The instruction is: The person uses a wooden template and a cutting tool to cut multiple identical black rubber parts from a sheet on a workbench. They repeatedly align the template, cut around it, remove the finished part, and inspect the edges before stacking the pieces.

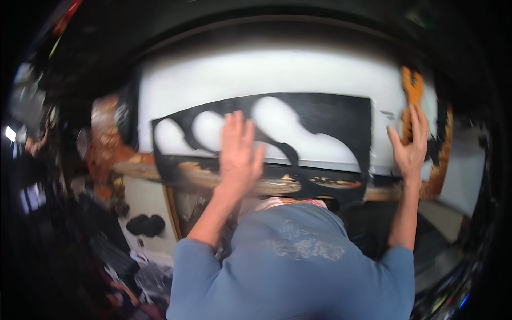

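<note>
A black flexible sheet [341, 114] with several rounded, sole-like cutouts lies over a white board [213, 77]. Its lower part hangs past the board's front edge near my body. My left hand [239, 154] rests on the sheet between the cutouts, open, fingers stretched forward and thumb apart. At the right end of the board, my right hand [412, 152] has its thumb and fingers on either side of a long orange piece [413, 88] with openings in it. The orange piece lies lengthwise away from me, and its near end is partly covered by the hand; its exact kind is unclear.
A worn wooden rail [266, 186] runs along the board's front edge. Dark machine framing [298, 24] arches over the far side. Black rounded pieces [145, 226] sit on a pale surface at lower left, beside blurred clutter. A pale panel [463, 170] stands at right.
</note>
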The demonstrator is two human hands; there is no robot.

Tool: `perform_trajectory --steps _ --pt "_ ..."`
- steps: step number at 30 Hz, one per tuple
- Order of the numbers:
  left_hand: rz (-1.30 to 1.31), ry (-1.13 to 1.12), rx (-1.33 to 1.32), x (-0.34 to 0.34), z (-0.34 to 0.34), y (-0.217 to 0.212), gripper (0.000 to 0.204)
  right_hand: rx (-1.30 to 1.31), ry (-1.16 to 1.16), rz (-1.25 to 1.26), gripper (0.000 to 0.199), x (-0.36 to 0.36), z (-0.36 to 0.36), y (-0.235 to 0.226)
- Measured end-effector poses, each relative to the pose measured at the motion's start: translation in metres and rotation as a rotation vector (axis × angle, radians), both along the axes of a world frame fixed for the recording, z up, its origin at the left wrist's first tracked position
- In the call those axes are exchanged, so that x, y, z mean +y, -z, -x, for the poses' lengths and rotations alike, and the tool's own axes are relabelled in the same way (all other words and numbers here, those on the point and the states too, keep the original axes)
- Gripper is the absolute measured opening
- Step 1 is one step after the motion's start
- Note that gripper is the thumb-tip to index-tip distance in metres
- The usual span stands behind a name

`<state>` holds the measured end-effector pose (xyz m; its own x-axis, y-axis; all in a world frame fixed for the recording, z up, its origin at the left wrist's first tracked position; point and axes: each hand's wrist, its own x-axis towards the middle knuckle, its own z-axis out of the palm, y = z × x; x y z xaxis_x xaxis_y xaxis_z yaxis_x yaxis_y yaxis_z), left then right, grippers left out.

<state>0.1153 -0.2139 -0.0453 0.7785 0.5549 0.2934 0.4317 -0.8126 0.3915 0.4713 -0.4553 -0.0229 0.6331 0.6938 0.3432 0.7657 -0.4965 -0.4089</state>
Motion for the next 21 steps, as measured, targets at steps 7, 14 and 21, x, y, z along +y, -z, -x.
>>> perform_trajectory --steps 7,14,21 --pt "-0.104 -0.129 0.03 0.058 0.023 -0.008 0.062 -0.079 -0.385 0.055 0.083 0.075 0.065 0.029" --pt "-0.117 -0.091 0.043 0.116 0.077 0.0 0.05 -0.008 -0.288 0.029 0.087 0.059 0.09 0.014" --pt "0.015 0.442 -0.162 0.122 0.097 -0.006 0.031 -0.047 -0.134 0.171 0.042 0.008 0.145 -0.02"
